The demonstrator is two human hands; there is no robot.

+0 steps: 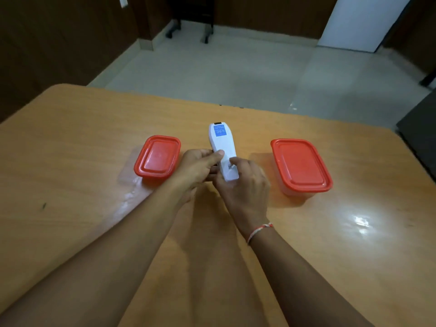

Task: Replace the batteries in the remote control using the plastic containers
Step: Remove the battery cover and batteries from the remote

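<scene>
An office-like room: wood-laminate table (70, 142), tiled floor (212, 67), dark panelled walls (59, 31), castored furniture legs (188, 31).

One view only here, riding on the person's head and looking forward and down across the worktop (70, 138). It is sitting close in: both forearms are running up from the bottom edge of the frame, and the left hand (197, 167) and right hand (244, 185) are meeting near the centre. The wide lens is bowing the worktop's far edge, and beyond it the camera is taking in the floor (212, 74) and the foot of the far wall.
</scene>
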